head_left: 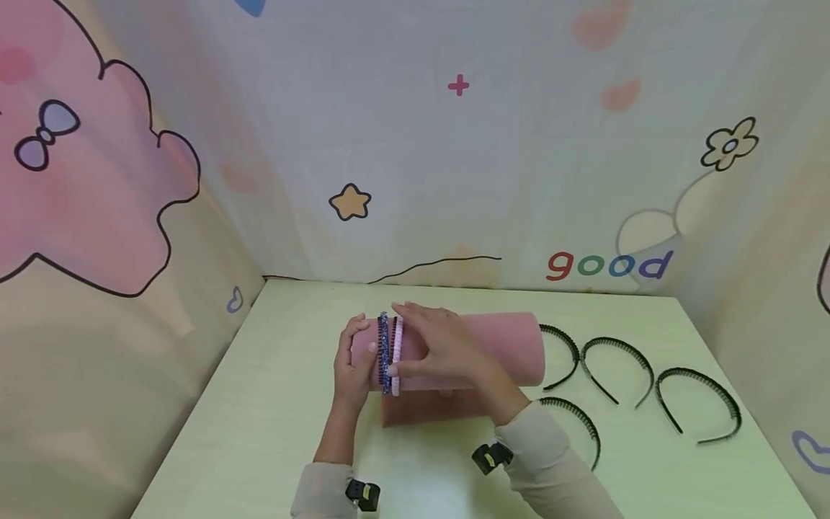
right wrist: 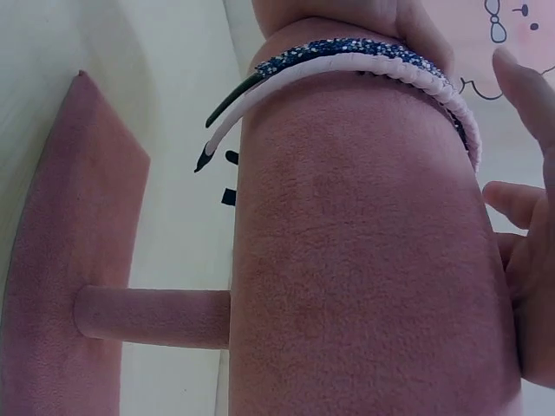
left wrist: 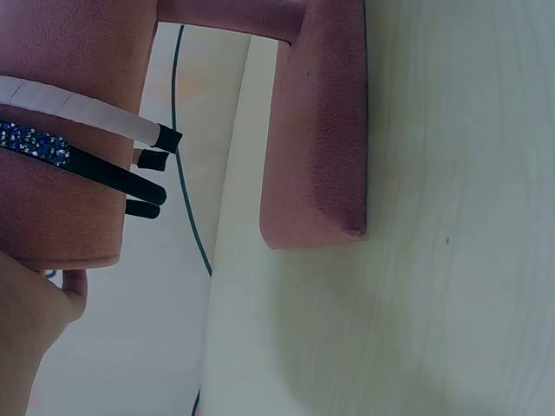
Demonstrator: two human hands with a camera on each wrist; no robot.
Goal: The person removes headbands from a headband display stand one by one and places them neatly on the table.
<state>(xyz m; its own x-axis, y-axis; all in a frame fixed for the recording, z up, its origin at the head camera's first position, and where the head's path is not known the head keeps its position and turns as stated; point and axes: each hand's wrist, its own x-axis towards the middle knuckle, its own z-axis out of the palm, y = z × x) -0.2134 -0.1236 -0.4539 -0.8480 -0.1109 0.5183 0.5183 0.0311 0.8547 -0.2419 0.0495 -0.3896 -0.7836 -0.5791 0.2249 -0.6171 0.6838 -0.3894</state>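
Note:
A pink velvety headband stand (head_left: 502, 342) has a thick horizontal roll on a post and base (right wrist: 52, 251). Around the roll's left end curls my left hand (head_left: 350, 371), gripping it with the thumb in front. Two headbands sit side by side on the roll near that hand: a blue glittery headband (head_left: 385, 353) and, right of it, a pale pink headband (head_left: 398, 353). My right hand (head_left: 447, 346) lies over the roll with thumb and fingers spread, fingertips right at the pale pink headband. In the left wrist view, the headbands' dark tips (left wrist: 152, 173) stick out past the roll.
Several black toothed headbands lie on the table to the right, such as one headband (head_left: 616, 342) at the back and another headband (head_left: 700, 375) farther right. The pale table (head_left: 259, 432) meets a printed cloth wall (head_left: 402, 130) behind.

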